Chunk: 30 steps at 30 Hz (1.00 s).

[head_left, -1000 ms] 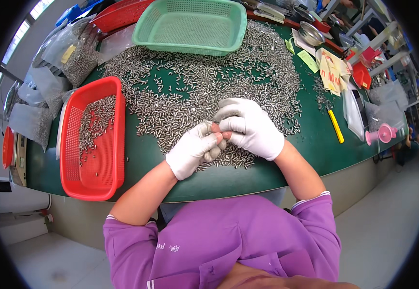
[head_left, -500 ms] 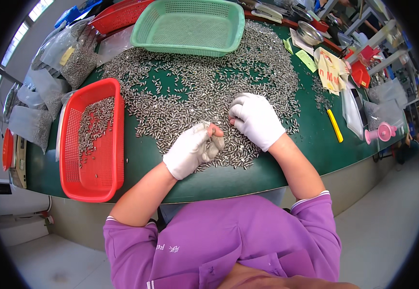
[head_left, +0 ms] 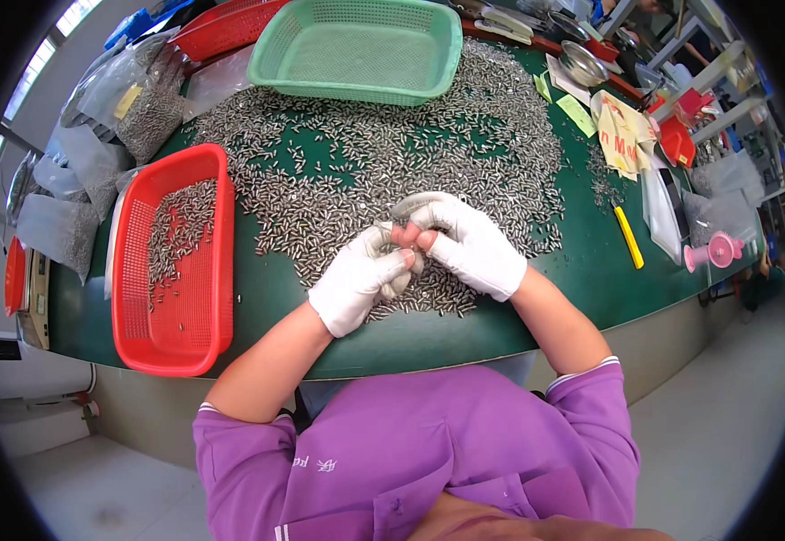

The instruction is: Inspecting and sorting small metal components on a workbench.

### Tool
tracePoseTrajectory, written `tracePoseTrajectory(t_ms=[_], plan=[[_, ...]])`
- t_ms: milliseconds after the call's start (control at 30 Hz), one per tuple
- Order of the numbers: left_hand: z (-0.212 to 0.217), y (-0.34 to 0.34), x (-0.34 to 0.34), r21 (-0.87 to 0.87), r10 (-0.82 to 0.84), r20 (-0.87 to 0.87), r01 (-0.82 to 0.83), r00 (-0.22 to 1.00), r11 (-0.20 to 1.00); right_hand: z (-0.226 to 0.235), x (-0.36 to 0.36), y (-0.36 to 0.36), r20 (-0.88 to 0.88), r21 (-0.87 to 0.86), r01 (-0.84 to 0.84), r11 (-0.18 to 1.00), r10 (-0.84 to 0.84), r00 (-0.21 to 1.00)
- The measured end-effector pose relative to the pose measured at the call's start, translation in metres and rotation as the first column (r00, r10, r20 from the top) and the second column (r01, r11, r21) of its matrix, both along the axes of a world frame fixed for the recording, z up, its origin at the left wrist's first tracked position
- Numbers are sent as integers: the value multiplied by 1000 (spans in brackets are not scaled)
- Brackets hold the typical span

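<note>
Small silvery metal pieces point(head_left: 320, 216), short and pin-like, lie spread thickly over the green table. Just above their near part my two hands meet, in white gloves that leave some fingertips bare. My left hand point(head_left: 361, 281) is closed, thumb against fingers. Against its fingertips rest those of my right hand point(head_left: 464, 239), bent in a pinch. Whatever is between the fingers is too small or hidden to make out. To the left stands a red basket point(head_left: 172, 347) with a heap of the same metal pieces at its far end.
A green basket point(head_left: 356, 95) stands at the far side on the pieces. Filled plastic bags point(head_left: 149, 117) crowd the far left. On the right lie a yellow-handled tool point(head_left: 628, 236), a pink small fan-like object point(head_left: 715, 250) and a printed cloth or bag point(head_left: 622, 135).
My right hand has moved left and slightly down, bringing its fingertips to those of my left hand. My left thumb has closed in toward the fingers.
</note>
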<state>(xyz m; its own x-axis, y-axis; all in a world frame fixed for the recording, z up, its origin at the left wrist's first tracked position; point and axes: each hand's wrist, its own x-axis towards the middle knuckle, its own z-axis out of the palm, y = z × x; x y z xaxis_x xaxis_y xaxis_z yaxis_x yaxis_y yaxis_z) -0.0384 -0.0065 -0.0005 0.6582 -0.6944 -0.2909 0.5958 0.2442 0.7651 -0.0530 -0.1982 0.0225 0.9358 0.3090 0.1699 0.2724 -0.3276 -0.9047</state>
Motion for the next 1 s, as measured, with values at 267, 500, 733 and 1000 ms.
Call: tracePoseTrajectory(t_ms=[267,500,733,1000], plan=[[-3,0,3,-124,-23,-57,16,998,992,-13,17,-21,456,-540,303,785,-30,890],[-1,2,2,-93,-4,-119,-7,993,996,-6,19,-16,500,-468,248,848,24,865],[3,-2,0,-79,-19,-15,18,1000,997,3,11,-4,511,-198,17,980,89,855],[-1,1,1,-59,-16,-48,13,999,998,-4,15,-17,536,-473,287,833,13,844]])
